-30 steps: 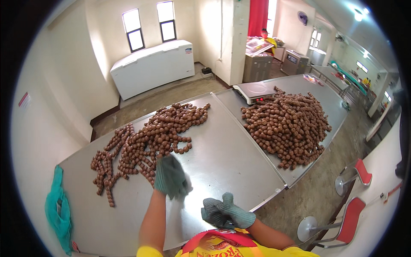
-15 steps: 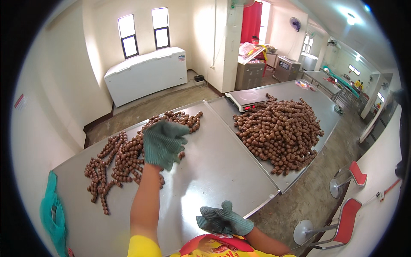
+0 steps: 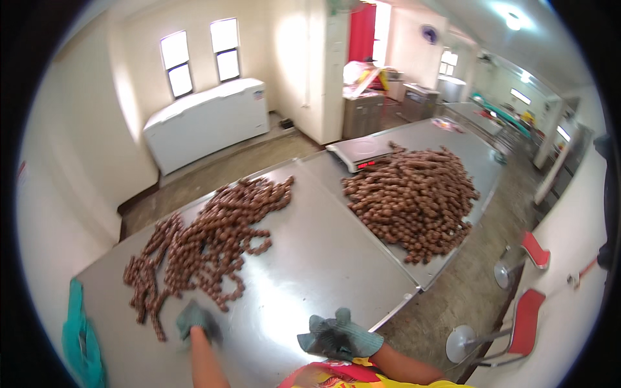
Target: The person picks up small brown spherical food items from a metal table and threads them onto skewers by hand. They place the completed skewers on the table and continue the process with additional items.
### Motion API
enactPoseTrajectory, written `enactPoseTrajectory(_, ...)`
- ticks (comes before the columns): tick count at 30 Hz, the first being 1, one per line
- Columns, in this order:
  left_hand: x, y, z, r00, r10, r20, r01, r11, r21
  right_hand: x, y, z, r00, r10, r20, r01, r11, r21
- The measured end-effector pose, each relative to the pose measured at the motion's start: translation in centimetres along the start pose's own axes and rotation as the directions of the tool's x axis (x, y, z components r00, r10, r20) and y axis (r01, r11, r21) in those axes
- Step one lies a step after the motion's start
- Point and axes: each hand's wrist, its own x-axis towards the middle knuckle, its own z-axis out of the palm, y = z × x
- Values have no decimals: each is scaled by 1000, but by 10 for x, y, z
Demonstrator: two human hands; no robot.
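Note:
Both my hands wear grey-green knitted gloves. My left hand (image 3: 196,319) is low over the near left part of the metal table, just short of a spread of linked small round brown sausages (image 3: 210,239). Motion smears its fingers, so their grip does not show. Close to my body, my right hand (image 3: 339,334) is held with fingers apart and nothing visible in it. A larger heap of the same sausage links (image 3: 414,200) lies on the adjoining table to the right.
A flat weighing scale (image 3: 361,152) with a lit red display stands behind the larger heap. Teal netting (image 3: 81,336) hangs at the left table edge. Red chairs (image 3: 527,323) stand at the right wall. A white chest freezer (image 3: 207,123) is beyond the table.
My left hand has come back toward me from above the left sausage links, uncovering them. My right hand stays near my body. The whole view has shifted slightly.

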Motion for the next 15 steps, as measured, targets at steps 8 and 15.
enactPoseTrajectory(8,27,-17,37,968,-26,-250,59,991,124,8,-13,15,999,36,37,-35,999,-41)
enactPoseTrajectory(15,-42,48,71,941,321,-111,-233,849,474,9,-5,-8,999,20,33,-19,1000,-13)
